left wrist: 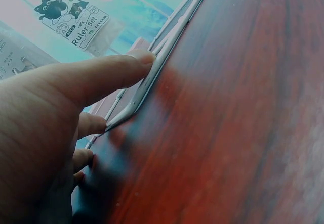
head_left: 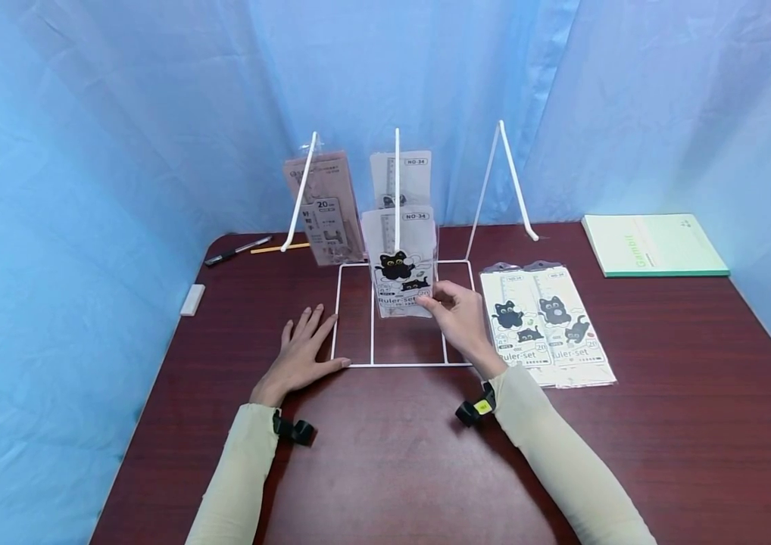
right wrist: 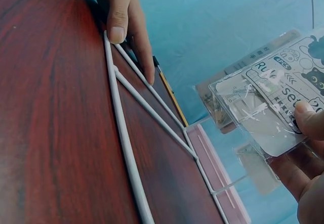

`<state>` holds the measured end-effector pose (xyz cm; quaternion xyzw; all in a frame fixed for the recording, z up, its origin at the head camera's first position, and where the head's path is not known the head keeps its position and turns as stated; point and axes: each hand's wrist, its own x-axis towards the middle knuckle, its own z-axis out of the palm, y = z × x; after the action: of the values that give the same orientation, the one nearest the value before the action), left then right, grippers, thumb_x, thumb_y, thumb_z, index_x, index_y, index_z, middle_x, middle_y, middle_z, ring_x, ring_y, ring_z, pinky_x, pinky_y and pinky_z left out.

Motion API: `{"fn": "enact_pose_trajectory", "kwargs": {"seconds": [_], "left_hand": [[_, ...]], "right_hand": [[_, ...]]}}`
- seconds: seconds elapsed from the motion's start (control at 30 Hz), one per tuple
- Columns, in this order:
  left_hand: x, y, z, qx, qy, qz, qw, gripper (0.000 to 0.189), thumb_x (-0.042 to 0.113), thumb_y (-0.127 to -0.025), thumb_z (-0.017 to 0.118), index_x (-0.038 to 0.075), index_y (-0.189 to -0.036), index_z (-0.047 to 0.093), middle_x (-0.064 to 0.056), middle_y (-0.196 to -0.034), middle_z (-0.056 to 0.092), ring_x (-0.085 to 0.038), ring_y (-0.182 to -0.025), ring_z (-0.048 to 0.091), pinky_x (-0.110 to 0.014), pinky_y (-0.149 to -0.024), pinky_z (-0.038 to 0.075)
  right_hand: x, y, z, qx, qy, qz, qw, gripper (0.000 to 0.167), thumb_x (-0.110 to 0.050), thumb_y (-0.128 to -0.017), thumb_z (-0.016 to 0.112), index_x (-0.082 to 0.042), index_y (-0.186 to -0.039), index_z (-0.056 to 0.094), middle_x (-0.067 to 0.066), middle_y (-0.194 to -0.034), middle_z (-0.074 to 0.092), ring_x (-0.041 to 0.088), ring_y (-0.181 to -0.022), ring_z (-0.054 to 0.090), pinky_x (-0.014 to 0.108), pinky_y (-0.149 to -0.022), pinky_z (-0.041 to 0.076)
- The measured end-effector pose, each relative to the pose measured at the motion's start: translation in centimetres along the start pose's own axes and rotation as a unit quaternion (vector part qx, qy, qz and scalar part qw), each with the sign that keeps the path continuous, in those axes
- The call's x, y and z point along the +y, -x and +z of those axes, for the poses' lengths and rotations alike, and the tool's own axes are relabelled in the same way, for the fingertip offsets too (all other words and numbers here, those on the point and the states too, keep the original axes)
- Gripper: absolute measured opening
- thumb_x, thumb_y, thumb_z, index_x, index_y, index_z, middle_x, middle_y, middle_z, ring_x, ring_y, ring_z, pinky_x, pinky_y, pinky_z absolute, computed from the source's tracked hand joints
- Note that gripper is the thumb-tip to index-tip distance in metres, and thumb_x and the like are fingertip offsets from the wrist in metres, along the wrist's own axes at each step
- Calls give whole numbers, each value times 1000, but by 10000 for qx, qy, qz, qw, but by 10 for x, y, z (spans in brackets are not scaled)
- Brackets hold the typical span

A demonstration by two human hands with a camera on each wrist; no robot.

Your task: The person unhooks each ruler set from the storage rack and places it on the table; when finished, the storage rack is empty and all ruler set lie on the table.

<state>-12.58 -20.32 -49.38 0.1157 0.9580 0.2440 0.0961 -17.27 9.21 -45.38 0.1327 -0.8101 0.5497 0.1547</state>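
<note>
My right hand (head_left: 463,318) pinches the lower right corner of a clear-wrapped ruler set (head_left: 395,227) printed with black cats. It stands upright at the middle prong (head_left: 397,182) of a white wire rack, which crosses its upper part; the hanging hole cannot be made out. Behind it is another ruler set (head_left: 419,178). In the right wrist view, thumb and fingers hold the ruler set (right wrist: 253,90) by its edge. My left hand (head_left: 300,356) lies with fingers spread at the left front corner of the rack's base (head_left: 399,365), its thumb touching the wire (left wrist: 147,82).
Pinkish ruler packs (head_left: 324,212) hang on the left prong; the right prong (head_left: 518,182) is bare. More ruler sets (head_left: 576,325) lie right of the rack. A green notebook (head_left: 658,246), a pen (head_left: 232,251), a yellow pencil (head_left: 279,248) and a white eraser (head_left: 192,300) lie around.
</note>
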Motion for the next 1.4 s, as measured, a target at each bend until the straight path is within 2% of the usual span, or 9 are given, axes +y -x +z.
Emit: {"fn": "enact_pose_trajectory", "kwargs": {"seconds": [0.3,0.57,0.73,0.97,1.23,1.4], "left_hand": [[0,0,-1,32,-20,48,10000,93,55,-87,69,19,-161,25,-13,-171,10,-37,-159,3,-65,-124,1],[-1,0,0,8,-59,30,10000,93,56,-87,68,20,-161,24,-13,-171,9,-36,-159,2,-64,-124,0],[-1,0,0,22,-29,44,10000,93,56,-87,68,19,-161,25,-14,-171,10,-36,-159,2,-64,-124,0],[-1,1,0,5,51,7,10000,93,55,-88,68,20,-161,23,-13,-171,8,-35,-159,1,-63,-124,-2],[0,1,-1,-9,29,2,10000,93,55,-88,68,19,-161,24,-13,-171,8,-35,-159,1,-63,-124,-2],[0,1,0,-12,58,-5,10000,92,54,-88,69,19,-161,24,-13,-171,8,-35,-159,1,-63,-124,-2]], "right_hand": [[-4,8,-5,-146,-94,-2,9998,15,-8,-81,81,3,-90,76,20,-84,77,-8,-71,63,9,-67,52],[-7,16,-7,-250,-404,208,9987,16,-6,-81,80,5,-93,76,23,-88,77,-15,-72,62,10,-68,54],[-9,20,-9,-227,-281,100,9993,14,-5,-81,81,3,-91,76,21,-84,77,-13,-70,62,10,-66,54],[-12,26,-11,-369,-426,268,9981,14,-5,-82,80,3,-93,76,21,-86,76,-10,-69,65,13,-66,55],[-13,34,-12,-305,-224,-111,9992,9,-5,-80,81,1,-85,76,16,-78,76,-6,-66,64,12,-63,55],[-15,39,-13,-321,-294,-258,9987,10,-4,-79,81,2,-85,76,17,-80,76,-5,-67,64,14,-65,56]]}}
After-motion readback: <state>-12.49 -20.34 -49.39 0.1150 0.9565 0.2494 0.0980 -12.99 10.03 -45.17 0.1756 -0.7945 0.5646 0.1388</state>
